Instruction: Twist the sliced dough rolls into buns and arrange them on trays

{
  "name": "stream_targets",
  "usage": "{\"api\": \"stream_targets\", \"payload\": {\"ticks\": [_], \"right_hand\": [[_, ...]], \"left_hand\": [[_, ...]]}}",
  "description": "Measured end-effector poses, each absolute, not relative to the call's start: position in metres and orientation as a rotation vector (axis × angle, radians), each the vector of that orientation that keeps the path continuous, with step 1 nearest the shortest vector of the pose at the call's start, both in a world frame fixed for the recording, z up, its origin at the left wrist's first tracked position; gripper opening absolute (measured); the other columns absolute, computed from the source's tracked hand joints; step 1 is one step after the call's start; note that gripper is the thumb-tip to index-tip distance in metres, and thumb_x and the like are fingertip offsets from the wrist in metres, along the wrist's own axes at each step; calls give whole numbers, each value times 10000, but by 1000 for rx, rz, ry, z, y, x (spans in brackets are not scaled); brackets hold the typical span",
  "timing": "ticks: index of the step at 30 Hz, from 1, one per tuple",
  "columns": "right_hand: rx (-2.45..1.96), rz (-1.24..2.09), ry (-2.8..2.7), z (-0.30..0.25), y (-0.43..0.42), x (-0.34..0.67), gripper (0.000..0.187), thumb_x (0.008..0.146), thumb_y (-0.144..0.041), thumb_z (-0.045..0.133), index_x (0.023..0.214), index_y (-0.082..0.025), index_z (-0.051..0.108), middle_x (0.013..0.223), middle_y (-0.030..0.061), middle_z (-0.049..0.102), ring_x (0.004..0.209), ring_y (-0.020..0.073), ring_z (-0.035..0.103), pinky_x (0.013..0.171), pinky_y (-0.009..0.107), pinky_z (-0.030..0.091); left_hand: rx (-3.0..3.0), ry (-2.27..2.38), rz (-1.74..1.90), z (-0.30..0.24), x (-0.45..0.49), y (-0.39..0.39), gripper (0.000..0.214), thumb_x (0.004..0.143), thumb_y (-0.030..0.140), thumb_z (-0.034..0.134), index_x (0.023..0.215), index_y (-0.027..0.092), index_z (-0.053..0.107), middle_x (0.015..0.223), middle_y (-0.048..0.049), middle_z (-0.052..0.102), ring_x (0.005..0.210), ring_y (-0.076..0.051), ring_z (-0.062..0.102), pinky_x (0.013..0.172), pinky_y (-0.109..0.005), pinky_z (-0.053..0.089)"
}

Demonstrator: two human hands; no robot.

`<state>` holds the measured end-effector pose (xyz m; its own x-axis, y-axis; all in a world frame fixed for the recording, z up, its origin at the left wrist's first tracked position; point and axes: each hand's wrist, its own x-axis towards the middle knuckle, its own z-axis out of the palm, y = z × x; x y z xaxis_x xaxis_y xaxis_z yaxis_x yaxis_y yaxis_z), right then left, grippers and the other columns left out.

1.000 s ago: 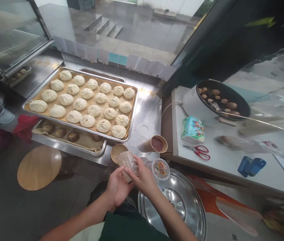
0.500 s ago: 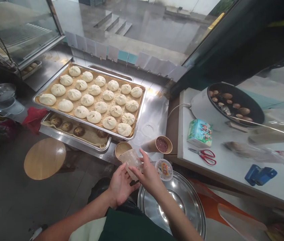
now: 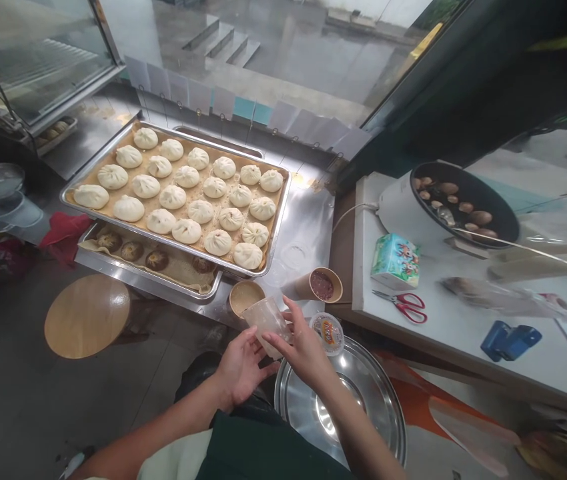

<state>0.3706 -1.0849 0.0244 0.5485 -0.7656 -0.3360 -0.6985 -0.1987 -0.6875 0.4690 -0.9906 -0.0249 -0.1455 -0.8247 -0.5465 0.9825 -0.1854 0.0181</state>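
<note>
The right hand (image 3: 303,350) holds a clear plastic cup (image 3: 267,325), tilted, with curved fingers pressed on its thin, ribbed side. The left hand (image 3: 241,369) stays open, palm up, with spread fingers just beside the cup's lower end. The cup is above a round stainless steel lid (image 3: 336,407), near a small plastic tub (image 3: 327,333) with an orange label and a paper cup (image 3: 321,285) with dark red filling. Compared with the earlier frame, the cup has moved only slightly right.
</note>
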Motion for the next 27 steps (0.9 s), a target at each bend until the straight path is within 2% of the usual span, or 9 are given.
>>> {"api": "stream_targets", "payload": {"ticks": [18,23,27], "right_hand": [[-1968,-194,1185,16,-1075,368,791,713,-397,630,1348,-171,215,1142,128,518,945,226,550,838,383,433],[-1936,-216,1115,1,-1076,361,790,713,-367,626,1354,-191,200,1195,130,491,1008,230,535,867,401,429],[-1959,-284,1039,-8,-1072,358,753,749,-299,583,1370,-204,168,1258,130,444,1107,234,479,913,407,406]], "left_hand": [[515,369,-1769,-24,473,-992,330,801,378,510,1023,146,586,1006,-77,612,909,-174,550,800,-329,438],[660,275,-1676,-33,468,-990,204,752,271,600,940,191,596,1023,-40,600,917,-150,532,783,-302,427],[758,184,-1605,-36,466,-990,300,702,212,645,994,238,581,1059,-18,595,961,-155,520,779,-282,409]]}}
